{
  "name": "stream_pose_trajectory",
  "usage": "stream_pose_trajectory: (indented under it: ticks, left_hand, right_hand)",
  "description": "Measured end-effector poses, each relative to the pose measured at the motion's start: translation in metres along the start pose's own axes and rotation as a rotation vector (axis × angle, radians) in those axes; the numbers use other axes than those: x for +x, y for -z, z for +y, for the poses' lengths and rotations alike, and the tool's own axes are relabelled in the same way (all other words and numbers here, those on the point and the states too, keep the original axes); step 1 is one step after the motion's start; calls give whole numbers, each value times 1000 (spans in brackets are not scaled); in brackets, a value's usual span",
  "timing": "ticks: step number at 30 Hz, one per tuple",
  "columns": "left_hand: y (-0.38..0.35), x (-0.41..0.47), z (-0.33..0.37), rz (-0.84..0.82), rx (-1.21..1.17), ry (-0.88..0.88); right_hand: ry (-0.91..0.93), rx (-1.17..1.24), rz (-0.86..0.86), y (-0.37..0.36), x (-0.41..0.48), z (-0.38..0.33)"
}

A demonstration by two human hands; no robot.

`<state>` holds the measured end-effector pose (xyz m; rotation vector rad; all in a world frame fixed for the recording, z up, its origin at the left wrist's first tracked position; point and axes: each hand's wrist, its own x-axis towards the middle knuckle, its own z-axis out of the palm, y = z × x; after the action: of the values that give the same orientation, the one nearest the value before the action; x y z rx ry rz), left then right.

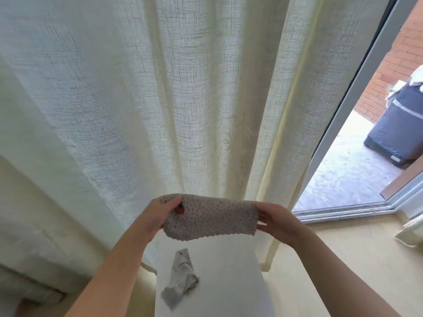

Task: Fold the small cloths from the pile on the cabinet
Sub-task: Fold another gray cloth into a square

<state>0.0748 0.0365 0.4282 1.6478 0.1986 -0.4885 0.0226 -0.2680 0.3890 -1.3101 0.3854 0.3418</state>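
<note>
Fingers of the left hand are curled onto one short edge of a grey dotted cloth, which is pinched there, while the opposite short edge is pinched by the right hand, its fingertips closed together on the fabric. The cloth is held spread between the two hands, in the air above the white cabinet and in front of a pale curtain. A second small cloth is seen lying crumpled on the cabinet top, towards its left side, below the held one and apart from it. A wooden floor is visible to the right of the cabinet. Past the curtain's right edge a glass door frame is seen, and outside it a dark bin is stood before a brick wall
</note>
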Motion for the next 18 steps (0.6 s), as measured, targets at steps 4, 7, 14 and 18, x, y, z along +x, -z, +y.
stream_pose_trajectory:
  ticks: [4,7,14,18]
  left_hand:
    - [1,-1,9,98,154,-173]
    - [3,-4,12,75,248,-226]
    - [18,-5,3,343,355,-233]
    - [16,-12,3,299,301,-352]
  right_hand:
    - [40,-50,40,-3,-2,-9]
    - [-22,-114,21,-10,0,-12]
    - [79,40,45,-20,-7,-13]
    - [-32,60,-91,-28,-9,-11]
